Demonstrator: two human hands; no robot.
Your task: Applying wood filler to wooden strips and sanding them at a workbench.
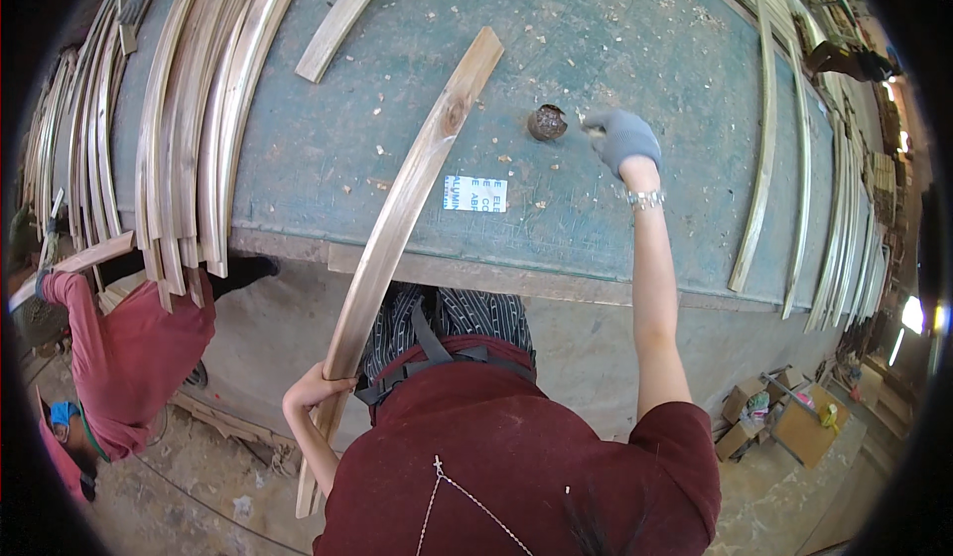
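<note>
A long wooden strip (pixel 397 199) with a dark knot near its far end lies slantwise over the green tabletop's near edge. Its near end passes down beside my left side. My bare left hand (pixel 320 385) is closed round that strip, below the table edge. My right hand (pixel 625 141), in a grey glove, is over the tabletop with fingers drawn together; what they pinch, if anything, I cannot make out. Just left of it stands a small round brown pot (pixel 547 122) with a dark opening. A white sheet with blue print (pixel 476 194) lies between the strip and my right arm.
Stacked wooden strips (pixel 194 109) overhang the table's left side. A shorter board (pixel 342 22) lies at the far side, and more strips (pixel 759 159) line the right. A person in a pink top (pixel 139 357) works at lower left. Boxes (pixel 754 412) stand on the floor at right.
</note>
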